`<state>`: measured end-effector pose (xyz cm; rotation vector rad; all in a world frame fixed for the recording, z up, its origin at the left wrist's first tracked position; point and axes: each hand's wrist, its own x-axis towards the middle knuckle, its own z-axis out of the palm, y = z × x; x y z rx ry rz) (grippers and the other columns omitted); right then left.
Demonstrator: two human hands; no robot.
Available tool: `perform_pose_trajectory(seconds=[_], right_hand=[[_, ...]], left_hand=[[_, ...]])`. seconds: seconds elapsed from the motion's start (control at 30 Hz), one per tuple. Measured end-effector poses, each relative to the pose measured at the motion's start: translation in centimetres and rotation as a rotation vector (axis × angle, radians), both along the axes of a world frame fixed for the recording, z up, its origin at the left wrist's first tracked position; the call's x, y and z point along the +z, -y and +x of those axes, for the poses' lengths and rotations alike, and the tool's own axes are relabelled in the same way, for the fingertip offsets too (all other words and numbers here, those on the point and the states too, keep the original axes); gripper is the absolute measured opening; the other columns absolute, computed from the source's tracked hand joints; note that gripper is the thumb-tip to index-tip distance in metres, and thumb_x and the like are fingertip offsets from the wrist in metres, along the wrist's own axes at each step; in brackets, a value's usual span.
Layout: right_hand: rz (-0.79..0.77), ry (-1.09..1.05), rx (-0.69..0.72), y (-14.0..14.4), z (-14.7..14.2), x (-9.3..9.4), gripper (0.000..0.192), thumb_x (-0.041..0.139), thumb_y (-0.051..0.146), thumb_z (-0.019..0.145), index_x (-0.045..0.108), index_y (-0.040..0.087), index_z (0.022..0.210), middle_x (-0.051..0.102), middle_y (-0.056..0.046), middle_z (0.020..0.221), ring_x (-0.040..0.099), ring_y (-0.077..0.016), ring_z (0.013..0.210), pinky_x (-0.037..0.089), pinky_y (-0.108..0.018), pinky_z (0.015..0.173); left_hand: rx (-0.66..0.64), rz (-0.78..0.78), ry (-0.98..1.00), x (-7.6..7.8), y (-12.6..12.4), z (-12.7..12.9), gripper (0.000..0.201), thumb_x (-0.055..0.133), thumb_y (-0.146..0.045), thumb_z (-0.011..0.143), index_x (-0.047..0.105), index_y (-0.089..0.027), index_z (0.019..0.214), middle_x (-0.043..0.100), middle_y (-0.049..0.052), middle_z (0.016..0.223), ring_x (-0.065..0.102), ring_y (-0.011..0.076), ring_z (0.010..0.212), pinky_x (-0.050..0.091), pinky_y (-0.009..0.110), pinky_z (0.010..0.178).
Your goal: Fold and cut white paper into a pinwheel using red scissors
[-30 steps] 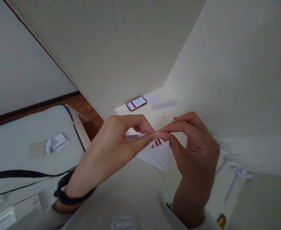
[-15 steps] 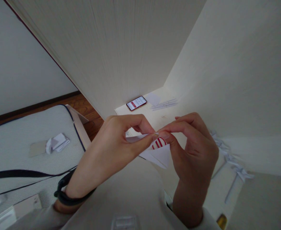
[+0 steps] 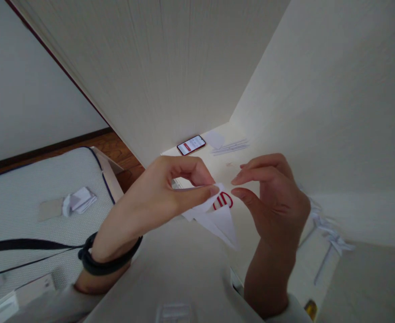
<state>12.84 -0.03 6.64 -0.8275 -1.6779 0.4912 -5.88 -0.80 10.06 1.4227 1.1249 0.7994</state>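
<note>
My left hand (image 3: 173,190) pinches a folded piece of white paper (image 3: 217,222) between thumb and index finger, held above the white surface. Red curved and striped marks (image 3: 222,201) show at the paper's upper part; I cannot make out whether they are print or a separate item. My right hand (image 3: 271,202) hovers just right of the paper, thumb and index finger apart, with nothing between them. A dark band (image 3: 110,258) circles my left wrist.
Beyond my hands, a lit phone (image 3: 191,145) lies beside a white paper sheet (image 3: 215,139) and thin white strips (image 3: 230,147). Folded white paper pieces with stems (image 3: 332,240) line the right side. A mesh-covered pad (image 3: 22,179) at left bears crumpled paper (image 3: 81,200).
My right hand has let go of the paper and moved slightly right, its thumb and index finger parting. My left hand keeps its pinch, and more of the red marks show.
</note>
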Motion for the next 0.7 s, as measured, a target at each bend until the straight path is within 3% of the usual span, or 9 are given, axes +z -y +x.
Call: perform_pose_trajectory(seconds=[0.17,0.37,0.7], right_hand=[[0.183,0.048,0.06,-0.8,0.1,-0.5,0.004,0.071,0.028,0.084,0.071,0.031,0.081,0.061,-0.001,0.084,0.06,-0.0189,0.076,0.054,-0.036,0.07],[0.238,0.086,0.155,-1.3,0.7,-0.7,0.009,0.067,0.034,0.087,0.069,0.033,0.078,0.062,-0.001,0.085,0.06,-0.0187,0.074,0.057,-0.036,0.067],[0.277,0.066,0.258,-1.8,0.8,-1.1,0.013,0.065,0.029,0.089,0.07,0.034,0.078,0.065,-0.001,0.087,0.061,-0.0176,0.072,0.055,-0.036,0.064]], left_hand=[[-0.124,-0.061,0.117,0.1,-0.7,0.1,0.012,0.068,-0.016,0.077,0.064,-0.017,0.065,0.06,-0.007,0.059,0.054,0.006,0.057,0.043,0.016,0.056],[-0.25,-0.195,0.2,0.1,-0.8,0.1,0.012,0.068,-0.013,0.078,0.064,-0.016,0.067,0.059,-0.007,0.06,0.051,0.0048,0.056,0.04,0.014,0.053],[-0.337,-0.192,0.271,-0.2,-1.0,0.0,0.011,0.067,-0.008,0.08,0.066,-0.015,0.071,0.062,-0.007,0.065,0.054,0.0039,0.062,0.041,0.012,0.057]])
